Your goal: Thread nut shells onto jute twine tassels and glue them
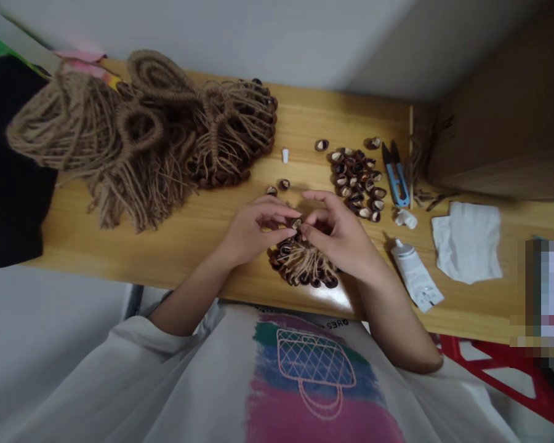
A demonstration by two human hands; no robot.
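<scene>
My left hand (253, 232) pinches a small brown nut shell (297, 223) between thumb and fingers. From the other side, my right hand (339, 237) has its thumb and bent fingers closed at the same shell, its index finger stretched out above. Directly beneath the fingertips lies a round bundle of jute cords (307, 257), with dark shells around its edge; my right hand covers part of it. Whether a cord end sits in the held shell is too small to tell. Two loose shells (284, 184) lie just beyond my left fingers.
Loose half shells (357, 178) are heaped beyond my right hand, beside blue thread snips (397, 175). A white glue tube (415, 274), its small cap (285, 155) and white tissue (471, 240) lie about. Large jute cord pieces (157, 129) fill the left; a cardboard box (508, 117) stands right.
</scene>
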